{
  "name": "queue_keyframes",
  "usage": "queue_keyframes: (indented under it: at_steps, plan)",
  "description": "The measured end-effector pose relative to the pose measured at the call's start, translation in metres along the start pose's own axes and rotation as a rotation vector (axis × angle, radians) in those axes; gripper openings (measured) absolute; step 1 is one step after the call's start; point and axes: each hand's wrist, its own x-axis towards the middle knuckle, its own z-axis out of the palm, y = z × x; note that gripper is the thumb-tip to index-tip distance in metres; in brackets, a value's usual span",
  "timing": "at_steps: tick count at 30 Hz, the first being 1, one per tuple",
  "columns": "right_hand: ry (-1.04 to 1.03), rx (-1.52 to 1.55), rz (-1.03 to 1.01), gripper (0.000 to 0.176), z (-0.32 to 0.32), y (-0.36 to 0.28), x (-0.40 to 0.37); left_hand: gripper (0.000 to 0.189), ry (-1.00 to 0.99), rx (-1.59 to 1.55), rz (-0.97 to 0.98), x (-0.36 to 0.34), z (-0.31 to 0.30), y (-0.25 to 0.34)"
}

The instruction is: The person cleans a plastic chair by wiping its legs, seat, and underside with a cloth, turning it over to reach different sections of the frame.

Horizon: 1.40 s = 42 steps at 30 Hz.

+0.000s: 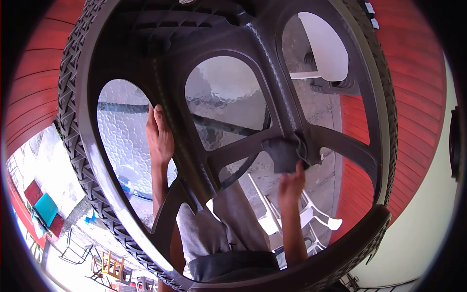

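Note:
A large dark brown plastic furniture piece (pixel 231 151), probably a chair, fills the view with its hollow inner side facing me. It has a woven-pattern outer rim and several rounded openings. My left hand (pixel 161 138) grips the edge of a long rib beside the left opening, fingers partly hidden behind it. In my right hand (pixel 291 187) is a dark cloth (pixel 283 155), bunched between the fingers and pressed near the lower end of the right rib. That hand is slightly blurred.
Through the openings show a textured glass tabletop (pixel 124 141), a white chair (pixel 323 46) and a white plastic chair (pixel 311 216) low down. Red slatted wall (pixel 413 112) stands on the right. Stools and frames (pixel 112 265) lie at lower left, near a teal item (pixel 45 209).

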Motion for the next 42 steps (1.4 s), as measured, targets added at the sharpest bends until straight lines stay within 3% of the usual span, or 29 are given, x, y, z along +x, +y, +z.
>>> queue_keyframes:
  at_steps: [3,5,11,14,17,20,23,26,32,38,41,42]
  plan:
    - [0.084,0.204,0.201,0.037,0.034,-0.095,0.037,0.058,-0.030,-0.032,0.019,0.001,-0.002,-0.005]
    - [0.135,0.664,0.292,0.036,0.038,-0.152,0.058,0.057,-0.010,-0.020,-0.001,0.000,-0.001,-0.002]
    - [-0.055,0.531,0.182,0.035,0.060,-0.163,0.050,0.060,0.036,-0.080,-0.032,-0.001,0.006,0.006]
    - [-0.152,0.591,0.102,0.031,0.070,-0.180,0.011,0.059,0.070,-0.061,-0.113,-0.005,0.008,0.007]
    - [-0.271,0.509,-0.128,0.031,0.080,-0.204,-0.018,0.055,0.122,-0.067,-0.114,-0.004,0.014,0.013]
    - [-0.475,0.600,-0.052,0.035,0.070,-0.207,-0.035,0.056,0.091,0.001,-0.145,-0.002,0.010,0.010]
    - [-0.444,0.271,-0.442,0.044,0.077,-0.207,-0.047,0.057,0.124,-0.012,-0.097,-0.001,0.012,0.007]
    - [-0.557,0.170,-0.462,0.054,0.087,-0.221,-0.043,0.054,0.041,-0.042,-0.180,-0.002,0.007,0.007]
    - [-0.479,0.186,-0.614,0.065,0.117,-0.253,0.025,0.051,0.034,-0.073,-0.071,0.002,0.004,0.000]
    - [-0.212,0.218,-0.822,0.058,0.166,-0.294,0.105,0.052,0.081,-0.070,-0.001,0.004,0.008,-0.011]
    - [-0.159,0.070,-0.859,0.030,0.158,-0.297,0.139,0.051,0.068,0.010,-0.073,0.003,0.004,-0.008]
    - [-0.138,0.008,-0.823,0.033,0.156,-0.298,0.151,0.051,0.061,0.046,-0.108,0.003,0.003,-0.007]
